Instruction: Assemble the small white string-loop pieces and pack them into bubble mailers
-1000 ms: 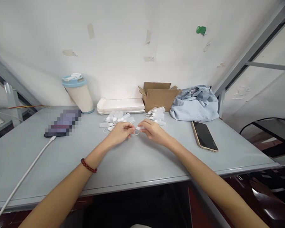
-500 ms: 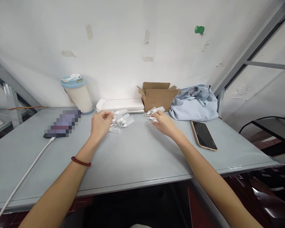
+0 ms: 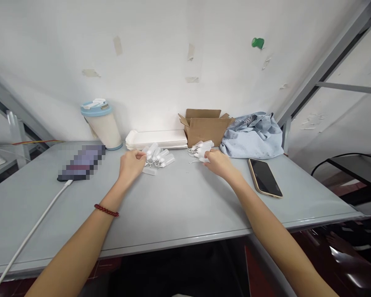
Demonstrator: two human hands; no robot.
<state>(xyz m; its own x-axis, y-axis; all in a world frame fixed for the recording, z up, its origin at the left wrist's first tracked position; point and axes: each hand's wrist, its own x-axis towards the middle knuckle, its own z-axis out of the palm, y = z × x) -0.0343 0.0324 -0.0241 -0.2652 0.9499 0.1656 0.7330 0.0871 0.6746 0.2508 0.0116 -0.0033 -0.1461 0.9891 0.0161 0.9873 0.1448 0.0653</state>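
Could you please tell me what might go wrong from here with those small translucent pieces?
The left pile is a jumble of pieces and thin loops, so the loops might tangle by the left hand. The right pile lies just in front of the cardboard box, so the right hand could nudge pieces against it.

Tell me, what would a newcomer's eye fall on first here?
Probably the left hand at one pile of tubes and the right hand at a second pile, both toward the back of the grey table. Next, perhaps, the open brown box behind the second pile, with blue cloth to its right. Then the blue-lidded cup, back left.
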